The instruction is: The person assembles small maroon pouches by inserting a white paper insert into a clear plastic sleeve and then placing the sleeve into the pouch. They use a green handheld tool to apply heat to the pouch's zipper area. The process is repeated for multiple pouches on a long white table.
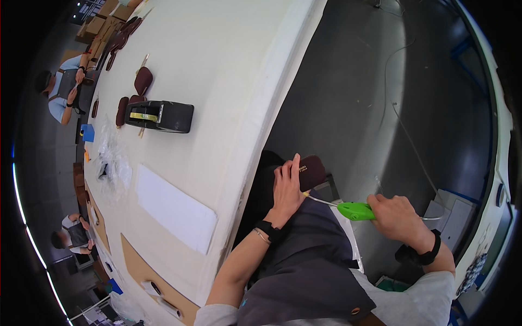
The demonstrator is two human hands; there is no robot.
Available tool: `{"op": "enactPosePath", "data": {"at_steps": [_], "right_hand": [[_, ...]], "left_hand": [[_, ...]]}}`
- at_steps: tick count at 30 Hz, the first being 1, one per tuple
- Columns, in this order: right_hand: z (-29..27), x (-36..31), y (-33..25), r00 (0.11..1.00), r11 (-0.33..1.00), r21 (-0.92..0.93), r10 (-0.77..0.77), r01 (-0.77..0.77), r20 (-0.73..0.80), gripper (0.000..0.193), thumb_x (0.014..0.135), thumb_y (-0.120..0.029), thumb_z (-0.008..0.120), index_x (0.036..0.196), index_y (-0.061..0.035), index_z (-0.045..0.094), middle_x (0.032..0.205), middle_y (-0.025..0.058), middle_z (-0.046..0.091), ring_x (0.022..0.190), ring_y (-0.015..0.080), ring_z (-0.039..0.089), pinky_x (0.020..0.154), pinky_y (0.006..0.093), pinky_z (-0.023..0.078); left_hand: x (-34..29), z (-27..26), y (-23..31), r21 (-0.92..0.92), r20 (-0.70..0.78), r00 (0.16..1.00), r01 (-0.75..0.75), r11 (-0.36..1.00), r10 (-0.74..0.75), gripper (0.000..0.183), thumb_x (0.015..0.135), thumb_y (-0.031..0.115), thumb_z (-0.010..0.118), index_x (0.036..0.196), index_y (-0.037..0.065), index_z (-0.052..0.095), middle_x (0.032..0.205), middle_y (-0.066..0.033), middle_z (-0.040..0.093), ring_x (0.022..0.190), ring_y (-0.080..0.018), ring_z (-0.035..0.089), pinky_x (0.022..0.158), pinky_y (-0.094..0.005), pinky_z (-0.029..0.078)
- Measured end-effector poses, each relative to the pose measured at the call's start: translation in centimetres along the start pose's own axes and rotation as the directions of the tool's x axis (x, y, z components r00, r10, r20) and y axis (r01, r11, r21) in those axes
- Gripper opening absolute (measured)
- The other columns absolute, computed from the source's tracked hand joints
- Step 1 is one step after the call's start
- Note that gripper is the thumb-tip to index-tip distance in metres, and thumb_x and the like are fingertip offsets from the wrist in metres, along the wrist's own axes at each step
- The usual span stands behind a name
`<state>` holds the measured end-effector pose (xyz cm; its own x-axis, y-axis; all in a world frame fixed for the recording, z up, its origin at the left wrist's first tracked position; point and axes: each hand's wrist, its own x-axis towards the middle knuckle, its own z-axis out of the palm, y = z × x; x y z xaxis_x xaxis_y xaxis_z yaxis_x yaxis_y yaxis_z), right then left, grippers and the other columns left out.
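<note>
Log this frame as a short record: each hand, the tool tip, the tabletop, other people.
Left hand: left hand holds a maroon case over the lap
Right hand: right hand grips a green-handled tool
Tool tip: beside the left hand, near the case's edge; contact unclear
Tabletop: black tape dispenser, white sheet, clear plastic, more maroon cases
Other people: two co-workers across the table
</note>
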<state>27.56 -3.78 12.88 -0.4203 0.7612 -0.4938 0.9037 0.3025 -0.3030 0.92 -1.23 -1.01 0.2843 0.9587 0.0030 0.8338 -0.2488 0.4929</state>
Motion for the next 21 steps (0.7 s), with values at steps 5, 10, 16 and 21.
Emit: {"op": "enactPosePath", "data": {"at_steps": [5, 10, 16, 21], "right_hand": [[-0.2, -0.1, 1.0, 0.995, 0.995, -0.016, 0.098, -0.098, 0.01, 0.022, 0.077, -0.013, 0.058, 0.092, -0.0012, 0.049, 0.079, 0.016, 0.062, 0.067, 0.0375, 0.063, 0.062, 0.0458, 0.049], [-0.6, -1.4, 1.9, 0.987, 0.981, 0.111, 0.154, -0.157, 0.034, 0.022, 0.079, -0.018, 0.06, 0.09, -0.0036, 0.049, 0.08, 0.0175, 0.062, 0.074, 0.0394, 0.061, 0.067, 0.0484, 0.047], [-2.0, -1.5, 0.7, 0.987, 0.958, 0.249, 0.122, -0.144, 0.102, 0.023, 0.08, -0.02, 0.062, 0.087, -0.0041, 0.048, 0.079, 0.0208, 0.061, 0.077, 0.0432, 0.057, 0.065, 0.0499, 0.043], [-5.2, 1.8, 0.6, 0.965, 0.915, 0.386, -0.014, 0.118, -0.262, 0.023, 0.084, -0.009, 0.058, 0.103, 0.0004, 0.049, 0.076, 0.0171, 0.051, 0.073, 0.0333, 0.051, 0.065, 0.0372, 0.042]], "left_hand": [[-0.2, 0.3, -0.4, -0.012, -0.047, 0.998, 0.039, 0.999, -0.039, 0.105, 0.055, 0.013, 0.085, 0.141, 0.001, 0.024, 0.123, -0.0188, 0.042, 0.108, -0.0377, 0.041, 0.094, -0.0431, 0.039], [0.2, -0.2, -1.1, -0.486, 0.147, 0.926, 0.375, 0.79, -0.349, 0.079, 0.069, 0.027, 0.079, 0.132, 0.001, 0.04, 0.113, -0.016, 0.052, 0.092, -0.0303, 0.052, 0.078, -0.0352, 0.047], [-0.2, -2.3, -3.1, -0.449, 0.647, 0.75, 0.519, -0.728, 0.136, 0.066, 0.091, 0.061, 0.039, 0.128, 0.007, 0.048, 0.109, -0.019, 0.061, 0.078, -0.0263, 0.062, 0.051, -0.0263, 0.045], [-3.6, -6.9, -0.7, -0.575, 0.532, 0.799, 0.584, -0.574, 0.28, 0.069, 0.088, 0.058, 0.048, 0.13, 0.004, 0.044, 0.113, -0.0199, 0.058, 0.081, -0.0246, 0.062, 0.059, -0.027, 0.05]]}}
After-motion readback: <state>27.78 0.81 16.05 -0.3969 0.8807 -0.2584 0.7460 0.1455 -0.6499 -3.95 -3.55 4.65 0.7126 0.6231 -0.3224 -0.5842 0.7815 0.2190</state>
